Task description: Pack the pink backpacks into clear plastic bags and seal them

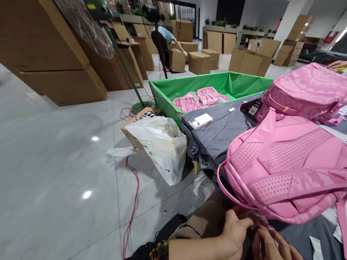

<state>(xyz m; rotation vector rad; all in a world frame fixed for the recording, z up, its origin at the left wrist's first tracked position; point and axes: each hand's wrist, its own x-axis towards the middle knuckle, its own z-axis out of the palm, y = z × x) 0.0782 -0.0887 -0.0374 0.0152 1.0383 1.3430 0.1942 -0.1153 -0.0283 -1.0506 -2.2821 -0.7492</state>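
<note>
A pink backpack (294,169) lies on the dark cloth-covered table with its perforated back panel and straps facing up. Just below its near edge, my left hand (237,233) pinches a crumpled, thin, pinkish see-through film (255,218). My right hand (278,258) is closed at the same film from the other side, its fingers bent and close to the left hand. What the film belongs to is hidden under the bag and my fingers. Behind stands a second pink backpack (309,91), with a black tag (253,108) on it.
A white phone-like device (201,121) lies on the table's far left. Beyond it, a green bin (165,91) holds pink wrapped items (210,96). A white plastic bag (165,146), a red cable (134,200) and a fan (96,10) stand left. A co-worker's hand (340,64) touches the far backpack.
</note>
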